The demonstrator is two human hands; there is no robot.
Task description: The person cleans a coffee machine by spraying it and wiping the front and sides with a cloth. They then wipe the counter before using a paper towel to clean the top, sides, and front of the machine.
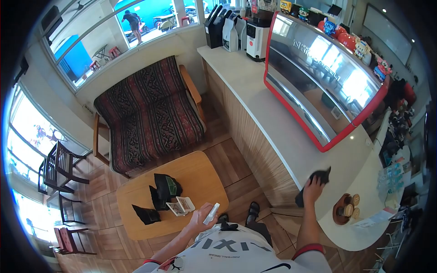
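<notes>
My right hand (312, 189) presses down on a crumpled black cloth (324, 175) near the edge of the pale counter (291, 136), its fingers closed over it. Dark folds stick out on both sides of that hand. Lower and to the left, my left hand (199, 221) is wrapped round a small white object (211, 214), whose exact kind I cannot make out. Just beyond it, on the low wooden table (207, 179), stand a black pouch with green marking (170, 186), another black pouch (146, 214) and an open white booklet or card (181, 206).
A red-framed glass display case (314, 82) stands on the counter, with toy figures on top. Jar-like items sit in a round wooden tray (339, 214) right of my right hand. A patterned sofa (148, 113) is behind the table; chairs (63, 166) line the left. A person (132, 26) is outside.
</notes>
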